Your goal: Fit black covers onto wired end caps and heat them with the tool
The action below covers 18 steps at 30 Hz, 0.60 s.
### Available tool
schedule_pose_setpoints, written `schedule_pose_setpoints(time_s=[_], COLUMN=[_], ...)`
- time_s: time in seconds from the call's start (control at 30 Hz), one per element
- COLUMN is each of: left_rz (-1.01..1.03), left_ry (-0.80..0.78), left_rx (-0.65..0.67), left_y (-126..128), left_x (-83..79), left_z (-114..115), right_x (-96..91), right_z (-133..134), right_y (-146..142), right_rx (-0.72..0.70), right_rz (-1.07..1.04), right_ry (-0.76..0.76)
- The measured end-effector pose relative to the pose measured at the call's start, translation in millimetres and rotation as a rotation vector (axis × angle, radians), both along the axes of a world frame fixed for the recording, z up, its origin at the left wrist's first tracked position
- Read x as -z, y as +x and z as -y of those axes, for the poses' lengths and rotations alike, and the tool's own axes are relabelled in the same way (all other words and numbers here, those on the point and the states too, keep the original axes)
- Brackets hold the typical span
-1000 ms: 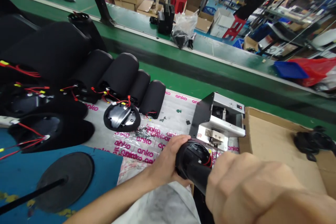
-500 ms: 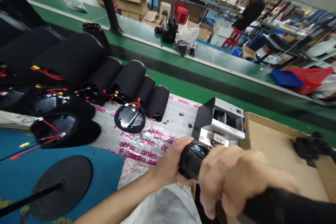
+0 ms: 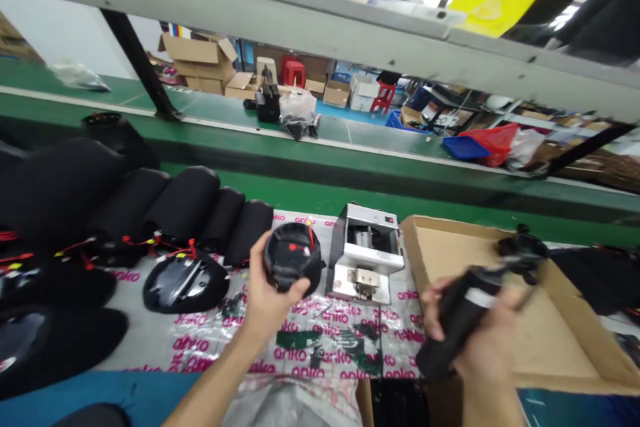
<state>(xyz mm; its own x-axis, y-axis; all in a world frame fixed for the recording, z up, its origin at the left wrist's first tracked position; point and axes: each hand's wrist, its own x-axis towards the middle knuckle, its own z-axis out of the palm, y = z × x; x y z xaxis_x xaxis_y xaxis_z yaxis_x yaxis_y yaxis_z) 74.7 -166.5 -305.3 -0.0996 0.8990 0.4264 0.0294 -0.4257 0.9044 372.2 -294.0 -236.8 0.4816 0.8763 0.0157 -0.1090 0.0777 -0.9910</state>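
At the near edge, a blue surface [image 3: 155,390] lies on the left, with part of a dark round piece [image 3: 93,417] showing over it. On the right, the right hand [image 3: 485,343], blurred, is curled around a black handheld tool [image 3: 463,317] bearing a pale label. Hand and tool cover the near left part of a shallow cardboard tray [image 3: 545,340], whose wall rises beside them.

Left of these, the left hand [image 3: 270,297] is half closed, thumb and fingers curved about a black cylindrical housing [image 3: 290,257]. The housing is held above a plastic sheet [image 3: 325,353] printed in pink, and its hollow end, with a red wire, faces the camera. Just to its right stands a metal machine [image 3: 373,240], between the housing and the tray.

On the left, a black oval piece [image 3: 185,280] lies near the left hand, and a row of black padded cylinders [image 3: 183,207] with red wires crowds the bench behind it. At the tray's far side rests a black object [image 3: 523,250], too blurred to identify.

Farther back, a green ledge [image 3: 230,123] carries a black device [image 3: 268,103], a clear bag [image 3: 297,109] and a blue tray [image 3: 466,147]. A black post [image 3: 140,70] and grey beam [image 3: 300,27] partly block the view of cardboard boxes [image 3: 200,60] and red stools [image 3: 293,72] beyond.
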Motion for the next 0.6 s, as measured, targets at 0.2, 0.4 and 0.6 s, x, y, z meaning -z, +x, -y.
schedule_pose_setpoints(time_s=[0.2,0.4,0.6], left_rz=[-0.005,-0.048,-0.158], left_ry=[0.003,-0.078,-0.078], left_rx=[-0.19,-0.172,-0.099], left_y=[72.9,107.6,76.1], left_x=[-8.7,10.9,3.6], left_z=[-120.9,-178.8,-126.0], right_x=[79.9,99.6,94.2], right_z=[-22.1,-40.2,-27.6], right_y=[-21.7,-4.6,-4.9], right_rx=[0.048,0.108,0.02], right_rz=[0.099,0.407,0.596], right_ry=[-0.351,-0.343,-0.374])
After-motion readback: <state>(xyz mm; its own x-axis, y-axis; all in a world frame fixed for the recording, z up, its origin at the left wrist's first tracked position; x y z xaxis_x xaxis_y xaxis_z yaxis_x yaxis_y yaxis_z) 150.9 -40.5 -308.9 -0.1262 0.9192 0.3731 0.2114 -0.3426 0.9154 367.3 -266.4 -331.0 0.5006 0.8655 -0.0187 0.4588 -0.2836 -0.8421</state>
